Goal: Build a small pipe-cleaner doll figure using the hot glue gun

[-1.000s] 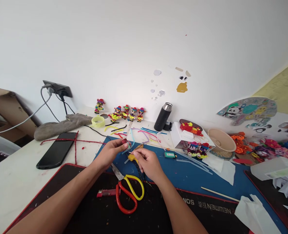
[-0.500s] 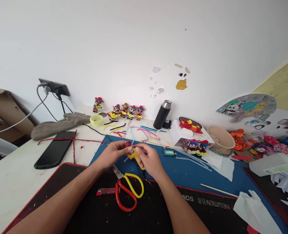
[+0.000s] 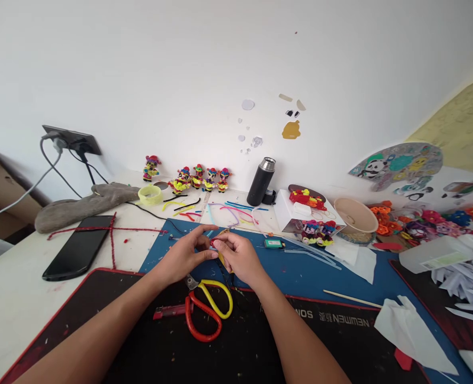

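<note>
Over the blue mat (image 3: 252, 250), my two hands meet. My right hand (image 3: 239, 257) pinches a small red piece (image 3: 213, 242), mostly hidden by the fingers. My left hand (image 3: 188, 253) is curved around its other side, thumb and forefinger apart, the thumb tip close to the right fingers. Partly covered by my right hand is a yellow tool, perhaps a glue gun (image 3: 222, 260). Just below the hands lie scissors (image 3: 204, 312) with one red and one yellow handle loop. Beside them rests a red utility knife (image 3: 168, 311).
Left are a phone (image 3: 78, 250) with red pipe cleaners across it, a driftwood piece (image 3: 88, 205) and a tape roll (image 3: 150, 195). Small figurines (image 3: 198, 177), coloured pipe cleaners (image 3: 236, 212) and a black thermos (image 3: 261, 184) stand or lie behind. A white box (image 3: 292, 213) is right.
The red piece went from my left fingertips into my right hand's pinch. My left fingers have spread apart and my hands have come together. The view has turned slightly right.
</note>
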The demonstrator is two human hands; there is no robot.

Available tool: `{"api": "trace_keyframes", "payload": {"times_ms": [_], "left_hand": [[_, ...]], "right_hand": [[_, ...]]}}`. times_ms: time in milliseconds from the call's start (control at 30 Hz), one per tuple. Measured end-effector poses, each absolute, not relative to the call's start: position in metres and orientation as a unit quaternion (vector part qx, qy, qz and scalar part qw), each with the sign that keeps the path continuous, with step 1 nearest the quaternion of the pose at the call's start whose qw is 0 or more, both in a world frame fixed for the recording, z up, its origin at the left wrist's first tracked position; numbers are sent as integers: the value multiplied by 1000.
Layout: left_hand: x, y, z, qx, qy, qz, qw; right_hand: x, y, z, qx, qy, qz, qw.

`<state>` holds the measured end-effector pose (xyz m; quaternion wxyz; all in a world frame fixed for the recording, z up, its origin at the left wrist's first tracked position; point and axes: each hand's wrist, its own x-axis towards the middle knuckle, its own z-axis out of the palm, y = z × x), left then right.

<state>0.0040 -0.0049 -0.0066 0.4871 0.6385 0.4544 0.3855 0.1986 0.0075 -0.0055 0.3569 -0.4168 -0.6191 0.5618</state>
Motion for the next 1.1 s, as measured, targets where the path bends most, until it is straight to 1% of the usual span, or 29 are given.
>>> {"api": "trace_keyframes", "payload": {"times_ms": [167, 267, 367, 567, 667, 733, 833, 900, 1100], "left_hand": [[4, -4, -6, 581, 393, 382, 602], [7, -6, -5, 574, 383, 380, 616], [9, -9, -3, 594, 396, 389, 582], [8, -13, -1, 670, 455, 378, 448], [10, -13, -3, 679, 474, 381, 411], [11, -13, -3, 658, 466, 393, 443], [11, -10, 0, 604, 413, 400, 551], [9, -7, 3, 575, 396, 404, 591], [5, -4, 8, 568, 430, 431, 554]], "right_hand": [[200, 10, -4, -401, -580, 597, 383], [199, 10, -6, -397, -569, 601, 396], [197, 10, -9, -395, -567, 600, 403], [192, 8, -14, -400, -564, 597, 406], [190, 7, -15, -402, -558, 597, 413], [190, 8, -15, -398, -550, 603, 419], [193, 11, -14, -389, -536, 616, 426], [196, 12, -13, -380, -530, 625, 428], [197, 11, -14, -355, -546, 638, 411]]}}
